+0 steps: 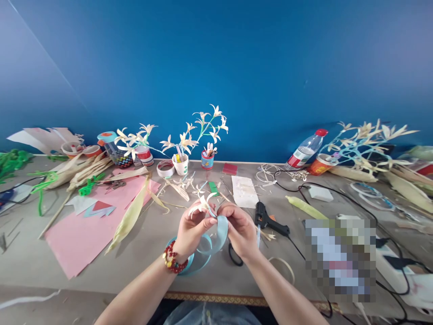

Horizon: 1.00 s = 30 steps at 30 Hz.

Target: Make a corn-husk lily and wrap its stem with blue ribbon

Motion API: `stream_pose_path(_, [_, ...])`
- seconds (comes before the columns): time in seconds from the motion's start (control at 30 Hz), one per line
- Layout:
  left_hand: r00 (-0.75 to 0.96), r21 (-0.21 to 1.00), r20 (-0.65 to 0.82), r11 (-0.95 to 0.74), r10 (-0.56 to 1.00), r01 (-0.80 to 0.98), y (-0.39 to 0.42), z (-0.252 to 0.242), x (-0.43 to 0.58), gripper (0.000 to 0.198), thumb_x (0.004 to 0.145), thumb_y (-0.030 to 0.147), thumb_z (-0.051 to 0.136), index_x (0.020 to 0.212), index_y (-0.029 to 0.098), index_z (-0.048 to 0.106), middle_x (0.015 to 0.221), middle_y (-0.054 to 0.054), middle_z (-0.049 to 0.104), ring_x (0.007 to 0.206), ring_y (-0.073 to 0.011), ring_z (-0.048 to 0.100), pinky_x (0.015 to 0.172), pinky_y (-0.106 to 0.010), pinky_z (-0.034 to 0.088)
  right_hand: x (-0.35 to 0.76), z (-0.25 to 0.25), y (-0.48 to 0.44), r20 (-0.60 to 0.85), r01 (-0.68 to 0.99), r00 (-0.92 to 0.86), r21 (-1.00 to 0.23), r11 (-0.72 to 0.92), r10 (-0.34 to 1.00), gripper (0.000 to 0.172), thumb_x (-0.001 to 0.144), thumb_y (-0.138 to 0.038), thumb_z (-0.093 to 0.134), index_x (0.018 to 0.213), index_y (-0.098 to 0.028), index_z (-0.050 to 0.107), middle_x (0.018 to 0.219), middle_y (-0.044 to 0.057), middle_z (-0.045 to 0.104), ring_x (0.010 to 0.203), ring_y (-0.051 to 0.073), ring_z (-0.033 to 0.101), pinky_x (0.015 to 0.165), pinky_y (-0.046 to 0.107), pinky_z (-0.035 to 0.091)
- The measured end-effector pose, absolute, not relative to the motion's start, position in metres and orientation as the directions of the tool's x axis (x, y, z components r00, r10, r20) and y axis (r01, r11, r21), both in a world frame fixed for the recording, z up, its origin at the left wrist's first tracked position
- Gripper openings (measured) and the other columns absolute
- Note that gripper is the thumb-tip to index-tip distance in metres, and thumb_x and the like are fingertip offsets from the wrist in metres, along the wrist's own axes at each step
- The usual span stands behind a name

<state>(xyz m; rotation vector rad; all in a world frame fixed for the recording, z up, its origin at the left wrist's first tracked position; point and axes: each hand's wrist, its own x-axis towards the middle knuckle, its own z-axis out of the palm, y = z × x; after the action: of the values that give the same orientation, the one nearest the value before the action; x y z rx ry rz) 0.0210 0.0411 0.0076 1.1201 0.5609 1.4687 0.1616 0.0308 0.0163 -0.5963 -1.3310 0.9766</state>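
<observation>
Both my hands are raised close together above the near middle of the table. My left hand (194, 228), with red beads at the wrist, pinches a cream husk flower (202, 204) by its stem, petals pointing up and left. Light blue ribbon (221, 232) hangs in a loop between the hands, and my right hand (241, 225) pinches it close to the stem. More of the ribbon curls down behind my left wrist to the table. Exactly where ribbon and stem meet is hidden by my fingers.
Right of my hands lies a black glue gun (270, 220) with its cord. Pink paper (91, 230) and a pale corn husk (130, 216) lie to the left. Cups with husk flowers (181, 164) stand along the wall. A plastic bottle (306, 149) leans at the back right.
</observation>
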Motion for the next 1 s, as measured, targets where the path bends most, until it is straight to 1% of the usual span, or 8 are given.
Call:
stream_pose_path(0.1, [0.093, 0.842, 0.317, -0.235, 0.944, -0.486, 0.041, 0.006, 0.021, 0.013, 0.073, 0.028, 0.081, 0.073, 0.019, 0.072, 0.083, -0.003, 0.064, 0.088, -0.0202, 0.061, 0.084, -0.034, 0.051, 0.163, 0.014, 0.030, 0.568, -0.150, -0.039, -0.817, 0.557, 0.822, 0.014, 0.090, -0.034, 0.066, 0.083, -0.021, 0.067, 0.078, 0.004, 0.062, 0.074, 0.019, 0.058, 0.071, 0.030, 0.047])
stream_pose_path(0.23, [0.106, 0.812, 0.325, -0.220, 0.940, -0.541, 0.041, 0.006, 0.021, 0.010, 0.076, 0.024, 0.079, 0.073, 0.019, 0.070, 0.080, -0.002, 0.063, 0.084, -0.0178, 0.060, 0.078, -0.031, 0.051, 0.160, 0.009, 0.029, 0.515, -0.228, 0.013, -0.833, 0.504, 0.857, 0.013, 0.087, -0.033, 0.069, 0.080, -0.021, 0.069, 0.078, 0.005, 0.063, 0.074, 0.019, 0.059, 0.068, 0.031, 0.048])
stream_pose_path(0.33, [0.108, 0.804, 0.337, -0.227, 0.935, -0.549, 0.041, 0.008, 0.021, 0.007, 0.078, 0.020, 0.076, 0.074, 0.019, 0.070, 0.081, -0.002, 0.062, 0.081, -0.0160, 0.059, 0.076, -0.029, 0.051, 0.158, 0.007, 0.030, 0.403, -0.339, 0.009, -0.859, 0.382, 0.915, 0.015, 0.082, -0.035, 0.074, 0.077, -0.021, 0.071, 0.079, 0.005, 0.064, 0.074, 0.019, 0.058, 0.064, 0.029, 0.047])
stream_pose_path(0.5, [0.113, 0.822, 0.373, -0.271, 0.921, -0.500, 0.039, 0.010, 0.018, 0.008, 0.079, 0.022, 0.075, 0.074, 0.018, 0.070, 0.081, -0.004, 0.061, 0.086, -0.0195, 0.060, 0.075, -0.031, 0.052, 0.157, 0.012, 0.031, 0.171, -0.500, -0.148, -0.863, 0.076, 0.974, 0.018, 0.078, -0.030, 0.079, 0.067, -0.019, 0.070, 0.072, 0.001, 0.062, 0.063, 0.013, 0.054, 0.061, 0.024, 0.045])
stream_pose_path(0.63, [0.131, 0.826, 0.387, -0.279, 0.913, -0.489, 0.038, 0.010, 0.017, 0.009, 0.081, 0.022, 0.073, 0.074, 0.018, 0.069, 0.080, -0.005, 0.060, 0.084, -0.0191, 0.059, 0.074, -0.031, 0.052, 0.157, 0.017, 0.032, 0.095, -0.564, -0.224, -0.825, -0.049, 0.970, 0.017, 0.071, -0.029, 0.084, 0.066, -0.019, 0.071, 0.069, 0.000, 0.063, 0.059, 0.012, 0.055, 0.060, 0.023, 0.045])
stream_pose_path(0.7, [0.140, 0.830, 0.365, -0.254, 0.920, -0.498, 0.038, 0.010, 0.017, 0.010, 0.082, 0.023, 0.072, 0.074, 0.018, 0.068, 0.080, -0.005, 0.059, 0.083, -0.0191, 0.058, 0.070, -0.030, 0.052, 0.157, 0.019, 0.032, 0.090, -0.570, -0.234, -0.819, -0.062, 0.968, 0.016, 0.070, -0.029, 0.085, 0.068, -0.019, 0.072, 0.068, 0.000, 0.064, 0.059, 0.012, 0.056, 0.059, 0.023, 0.045])
stream_pose_path(0.8, [0.149, 0.835, 0.352, -0.239, 0.924, -0.495, 0.038, 0.010, 0.017, 0.008, 0.084, 0.022, 0.070, 0.076, 0.019, 0.067, 0.080, -0.004, 0.059, 0.082, -0.0187, 0.059, 0.064, -0.027, 0.051, 0.158, 0.019, 0.032, 0.117, -0.542, -0.225, -0.840, -0.024, 0.967, 0.015, 0.071, -0.027, 0.085, 0.072, -0.019, 0.073, 0.069, 0.000, 0.064, 0.062, 0.012, 0.056, 0.061, 0.023, 0.046])
stream_pose_path(1.0, [0.165, 0.853, 0.406, -0.309, 0.899, -0.420, 0.038, 0.013, 0.015, 0.011, 0.086, 0.020, 0.068, 0.075, 0.018, 0.070, 0.079, -0.005, 0.060, 0.089, -0.0192, 0.059, 0.077, -0.030, 0.050, 0.159, 0.016, 0.031, 0.196, -0.523, -0.195, -0.849, 0.067, 0.961, 0.014, 0.075, -0.027, 0.082, 0.074, -0.020, 0.070, 0.074, 0.000, 0.064, 0.066, 0.012, 0.057, 0.064, 0.023, 0.046])
